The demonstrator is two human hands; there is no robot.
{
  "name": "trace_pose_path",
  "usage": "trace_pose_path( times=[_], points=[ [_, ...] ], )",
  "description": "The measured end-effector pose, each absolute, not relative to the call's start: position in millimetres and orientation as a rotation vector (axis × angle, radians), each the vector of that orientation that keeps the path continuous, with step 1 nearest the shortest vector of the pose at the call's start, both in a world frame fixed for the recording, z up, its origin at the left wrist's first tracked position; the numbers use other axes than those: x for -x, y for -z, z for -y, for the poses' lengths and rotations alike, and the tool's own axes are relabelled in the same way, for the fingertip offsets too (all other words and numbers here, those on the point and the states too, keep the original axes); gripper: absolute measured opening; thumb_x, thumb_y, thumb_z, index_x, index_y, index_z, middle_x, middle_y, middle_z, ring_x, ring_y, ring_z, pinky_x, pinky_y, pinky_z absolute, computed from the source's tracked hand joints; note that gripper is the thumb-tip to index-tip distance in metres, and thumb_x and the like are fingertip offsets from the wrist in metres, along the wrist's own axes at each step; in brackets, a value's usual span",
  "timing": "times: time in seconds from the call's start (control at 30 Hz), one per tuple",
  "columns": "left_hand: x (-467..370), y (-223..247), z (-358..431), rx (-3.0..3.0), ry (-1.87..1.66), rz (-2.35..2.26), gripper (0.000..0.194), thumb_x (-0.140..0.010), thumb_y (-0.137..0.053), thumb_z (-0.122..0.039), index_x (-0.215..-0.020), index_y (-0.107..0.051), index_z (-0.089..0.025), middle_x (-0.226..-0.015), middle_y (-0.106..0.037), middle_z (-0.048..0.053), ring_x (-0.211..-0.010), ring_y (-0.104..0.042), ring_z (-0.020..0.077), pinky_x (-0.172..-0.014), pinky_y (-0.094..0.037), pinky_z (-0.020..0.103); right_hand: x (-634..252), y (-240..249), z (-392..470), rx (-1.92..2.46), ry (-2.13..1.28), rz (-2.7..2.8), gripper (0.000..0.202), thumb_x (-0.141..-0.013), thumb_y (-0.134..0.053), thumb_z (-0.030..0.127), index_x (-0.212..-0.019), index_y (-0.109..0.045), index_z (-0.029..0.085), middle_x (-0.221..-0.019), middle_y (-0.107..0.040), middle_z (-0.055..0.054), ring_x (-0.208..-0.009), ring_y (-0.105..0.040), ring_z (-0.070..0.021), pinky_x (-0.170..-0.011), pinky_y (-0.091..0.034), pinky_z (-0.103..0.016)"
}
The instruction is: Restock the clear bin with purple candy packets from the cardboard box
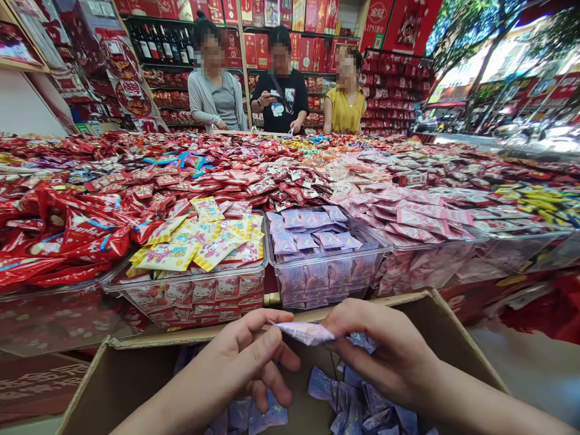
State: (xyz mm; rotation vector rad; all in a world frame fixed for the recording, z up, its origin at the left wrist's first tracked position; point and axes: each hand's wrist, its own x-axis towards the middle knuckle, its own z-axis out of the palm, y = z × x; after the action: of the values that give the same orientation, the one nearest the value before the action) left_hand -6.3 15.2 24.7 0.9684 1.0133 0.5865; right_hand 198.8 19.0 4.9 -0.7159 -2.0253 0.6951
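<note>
Between the thumb and fingers of my right hand [385, 347] is one end of a small purple wrapped candy packet [306, 332], held level above an open cardboard box [453, 326]. My left hand [254, 356] is at the packet's other end, its fingers apart. Whether the left fingertips touch the wrapper I cannot tell. Inside the box, below both hands, lie loose purple candy packets [357, 405]. Straight ahead, a clear plastic bin [326, 261] is filled with similar purple packets [312, 232].
Left of that bin stands one with yellow-and-white packets [181, 244], then red packets [77, 235]. Pink packets [408, 211] fill bins at the right. Across the candy display stand three people [281, 103], one holding a phone. Shelves with bottles [163, 45] rise behind.
</note>
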Motion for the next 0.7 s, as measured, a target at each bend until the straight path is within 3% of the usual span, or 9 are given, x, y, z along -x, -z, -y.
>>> trace_pose_path(
  times=[0.1, 0.23, 0.33, 0.43, 0.53, 0.63, 0.7],
  points=[
    [2, -26, -13, -0.852, -0.670, -0.937, 0.047, -0.070, -0.054, -0.051, -0.102, -0.049, -0.018, -0.070, -0.065, 0.004, -0.055, -0.061, 0.0152, -0.045, -0.041, 0.020, -203, -3, -19, 0.556, -0.391, 2.186, 0.023, -0.074, -0.048, 0.003, -0.092, -0.052, 0.016, -0.089, -0.058, -0.006, -0.080, -0.052, -0.0120, -0.067, -0.043, -0.023],
    [-3, -26, -11, -0.925, -0.803, -0.993, 0.036, -0.068, -0.066, -0.026, -0.100, -0.050, -0.016, -0.064, -0.067, 0.001, -0.056, -0.061, 0.0116, -0.049, -0.045, 0.017, -202, 2, -20, 0.590, -0.256, 2.248, 0.022, -0.074, -0.050, 0.005, -0.092, -0.054, 0.016, -0.096, -0.054, -0.008, -0.085, -0.051, -0.0145, -0.069, -0.043, -0.024],
    [-6, -24, -11, -0.919, -0.889, -1.053, 0.033, -0.064, -0.069, -0.014, -0.093, -0.052, -0.015, -0.060, -0.066, -0.003, -0.050, -0.058, 0.0066, -0.045, -0.043, 0.013, -198, 2, -18, 0.744, -0.530, 2.009, 0.028, -0.078, -0.043, 0.005, -0.101, -0.048, 0.019, -0.101, -0.052, -0.008, -0.087, -0.052, -0.0132, -0.073, -0.044, -0.024],
    [-7, -21, -10, -0.936, -0.931, -1.069, 0.030, -0.062, -0.070, -0.013, -0.087, -0.054, -0.015, -0.055, -0.064, -0.006, -0.047, -0.055, 0.0043, -0.043, -0.042, 0.011, -190, 1, -15, 0.841, -1.122, 1.683, 0.032, -0.079, -0.049, 0.015, -0.108, -0.037, 0.023, -0.083, -0.054, -0.002, -0.068, -0.053, -0.0088, -0.061, -0.045, -0.020],
    [-6, -19, -9, -0.935, -0.909, -1.035, 0.031, -0.063, -0.071, -0.016, -0.087, -0.052, -0.016, -0.060, -0.066, -0.004, -0.053, -0.058, 0.0073, -0.052, -0.047, 0.016, -184, 3, -14, 0.766, -1.520, 1.480, 0.038, -0.076, -0.055, 0.020, -0.107, -0.032, 0.024, -0.067, -0.047, 0.005, -0.056, -0.050, -0.0063, -0.052, -0.042, -0.019],
    [-4, -18, -9, -0.917, -0.886, -0.984, 0.034, -0.062, -0.071, -0.018, -0.089, -0.050, -0.017, -0.065, -0.068, -0.001, -0.057, -0.060, 0.0094, -0.054, -0.048, 0.019, -184, 4, -13, 0.769, -1.589, 1.445, 0.035, -0.077, -0.054, 0.024, -0.103, -0.031, 0.024, -0.064, -0.043, 0.007, -0.049, -0.046, -0.0051, -0.046, -0.039, -0.018],
    [-3, -16, -10, -0.916, -0.904, -1.010, 0.036, -0.061, -0.072, -0.019, -0.088, -0.050, -0.017, -0.065, -0.068, -0.001, -0.055, -0.059, 0.0089, -0.053, -0.048, 0.018, -187, 2, -14, 0.848, -1.393, 1.585, 0.028, -0.078, -0.052, 0.023, -0.100, -0.034, 0.024, -0.066, -0.046, 0.005, -0.053, -0.047, -0.0066, -0.049, -0.041, -0.019]
  ],
)
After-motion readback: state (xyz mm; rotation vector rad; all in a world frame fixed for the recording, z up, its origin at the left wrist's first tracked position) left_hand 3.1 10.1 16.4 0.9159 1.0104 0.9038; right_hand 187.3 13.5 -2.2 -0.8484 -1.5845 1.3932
